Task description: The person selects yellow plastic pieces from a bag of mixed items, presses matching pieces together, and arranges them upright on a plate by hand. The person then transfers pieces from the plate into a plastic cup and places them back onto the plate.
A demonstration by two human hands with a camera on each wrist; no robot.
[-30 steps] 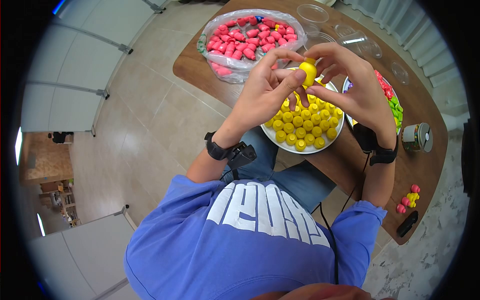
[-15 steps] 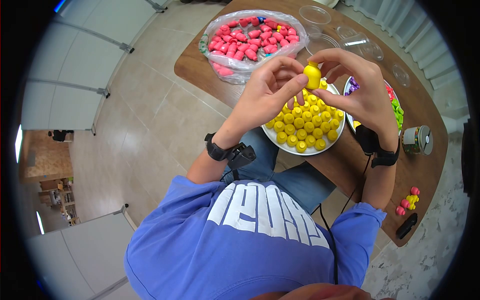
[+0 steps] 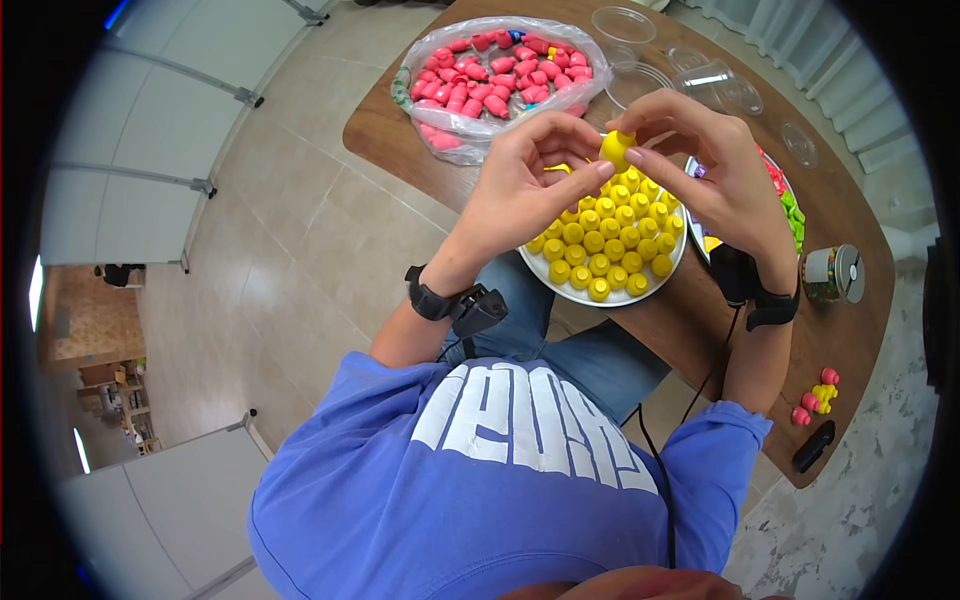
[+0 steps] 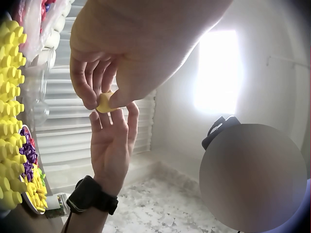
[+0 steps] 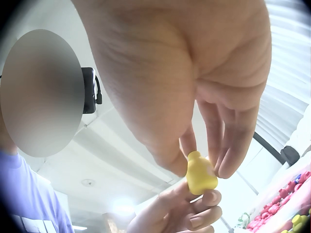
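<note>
Above the plate, a small yellow bottle-shaped piece (image 3: pixel 616 150) is held between the fingertips of both hands. My left hand (image 3: pixel 530 185) pinches its wider end with thumb and fingers. From the other side, my right hand (image 3: pixel 715 170) pinches it near the narrow neck. The right wrist view shows the yellow bottle (image 5: pixel 201 175) with its neck towards the right fingers and its rounded base at the left fingertips. Below the hands, many similar yellow bottles (image 3: pixel 595 243) stand packed upright on a round white plate (image 3: pixel 562 287).
A clear plastic bag (image 3: pixel 470 153) of pink bottle-shaped pieces lies at the back left. Transparent lids and cups (image 3: pixel 715 85) are behind the hands. On the right are a plate of colourful wrapped pieces (image 3: pixel 793 220), a labelled jar (image 3: pixel 835 276), pink and yellow pieces (image 3: pixel 822 398) and a black object (image 3: pixel 815 447).
The yellow bottle has turned between the fingertips; its neck, clearly visible at the top half a second ago, now tips towards the right hand. Both hands stay over the plate.
</note>
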